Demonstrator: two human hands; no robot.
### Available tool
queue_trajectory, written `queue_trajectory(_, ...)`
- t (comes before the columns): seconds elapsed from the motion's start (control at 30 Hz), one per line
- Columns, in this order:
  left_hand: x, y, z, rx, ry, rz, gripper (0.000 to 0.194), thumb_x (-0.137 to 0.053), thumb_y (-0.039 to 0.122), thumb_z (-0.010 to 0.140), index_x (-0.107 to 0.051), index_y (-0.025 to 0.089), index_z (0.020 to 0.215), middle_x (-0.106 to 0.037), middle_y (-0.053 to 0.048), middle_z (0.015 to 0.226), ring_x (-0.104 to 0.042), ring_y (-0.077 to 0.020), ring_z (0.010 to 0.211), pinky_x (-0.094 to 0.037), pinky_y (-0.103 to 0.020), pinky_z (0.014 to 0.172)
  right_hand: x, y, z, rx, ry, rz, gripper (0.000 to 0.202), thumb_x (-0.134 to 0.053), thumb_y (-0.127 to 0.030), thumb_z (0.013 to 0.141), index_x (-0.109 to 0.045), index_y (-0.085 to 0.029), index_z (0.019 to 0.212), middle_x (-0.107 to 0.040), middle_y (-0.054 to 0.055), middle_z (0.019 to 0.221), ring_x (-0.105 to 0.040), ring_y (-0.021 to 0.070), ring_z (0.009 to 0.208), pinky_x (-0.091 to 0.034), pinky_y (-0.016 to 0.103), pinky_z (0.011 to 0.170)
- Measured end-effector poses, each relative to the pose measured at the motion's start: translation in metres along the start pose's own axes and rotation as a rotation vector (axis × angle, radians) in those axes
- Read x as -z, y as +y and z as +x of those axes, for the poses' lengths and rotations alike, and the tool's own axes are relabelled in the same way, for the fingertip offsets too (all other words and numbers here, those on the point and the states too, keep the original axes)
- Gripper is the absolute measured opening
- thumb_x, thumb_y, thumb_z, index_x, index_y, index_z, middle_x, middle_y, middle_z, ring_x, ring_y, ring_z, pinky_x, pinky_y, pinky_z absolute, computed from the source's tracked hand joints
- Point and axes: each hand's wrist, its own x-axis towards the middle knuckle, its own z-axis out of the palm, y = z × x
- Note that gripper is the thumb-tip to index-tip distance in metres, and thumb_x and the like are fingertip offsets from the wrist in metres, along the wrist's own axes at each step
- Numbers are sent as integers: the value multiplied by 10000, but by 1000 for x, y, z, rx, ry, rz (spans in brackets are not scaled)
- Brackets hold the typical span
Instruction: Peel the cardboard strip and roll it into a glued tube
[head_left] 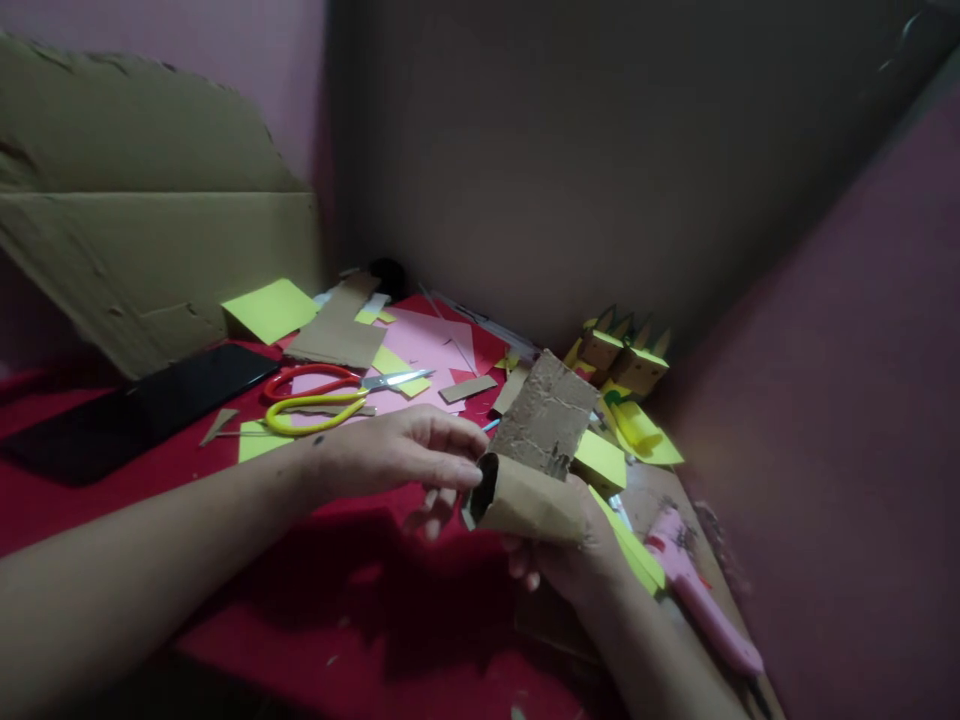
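Observation:
A brown cardboard piece (536, 505) is rolled into a tube at its lower part, with a flat, rough flap standing up behind it. My right hand (574, 545) holds the tube from below and at its right end, the fingers wrapped beneath it. At the tube's open left end, my left hand (431, 460) has its thumb and fingers on the rim. Scissors (322, 400) with red and yellow handles lie to the left, behind my left forearm, their blades apart.
A black tablet-like slab (142, 405) and a large cardboard sheet (225, 235) are at the left. Pink paper (427, 345) and cardboard scraps lie behind. Small box figures (634, 370), yellow paper (602, 460) and a pink glue gun (701, 595) are at the right.

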Motion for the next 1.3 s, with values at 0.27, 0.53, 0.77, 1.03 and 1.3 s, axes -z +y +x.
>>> queue_trajectory(0.27,-4,-5,5,-12,-9,-97,103,-559,209,865,-579,148,785,-647,-5,504,-561,-107,348,-433,-168,366,-1,-1,0,18,5,-58,274,-750,-328,543,-672,-73,607,-619,83,425,-554,164,283,-410,196,239)
queue_trajectory(0.53,-7,-4,5,-30,59,-30,54,-550,168,848,-598,147,832,-651,9,526,-556,-92,354,-433,-163,382,2,1,0,98,48,-83,203,-721,-279,606,-699,-78,626,-641,83,443,-580,167,307,-416,178,240)
queue_trajectory(0.77,-12,-12,11,60,139,85,135,-570,185,783,-655,155,884,-619,25,546,-489,-70,330,-354,-145,324,-2,4,-4,146,37,-191,172,-725,-255,627,-695,-86,626,-657,80,465,-562,142,298,-438,179,268)
queue_trajectory(1.03,-12,-23,18,69,193,116,198,-566,138,675,-678,162,837,-576,47,494,-452,-58,329,-350,-130,328,-3,5,-4,142,77,-182,153,-654,-243,657,-688,-94,671,-654,62,454,-559,138,299,-427,174,268)
queue_trajectory(1.3,-16,-28,22,150,314,99,64,-551,199,609,-603,162,622,-561,31,431,-425,-66,271,-275,-123,255,-2,0,2,2,-15,-110,231,-686,-266,566,-678,-74,695,-657,81,459,-581,142,324,-414,150,265)
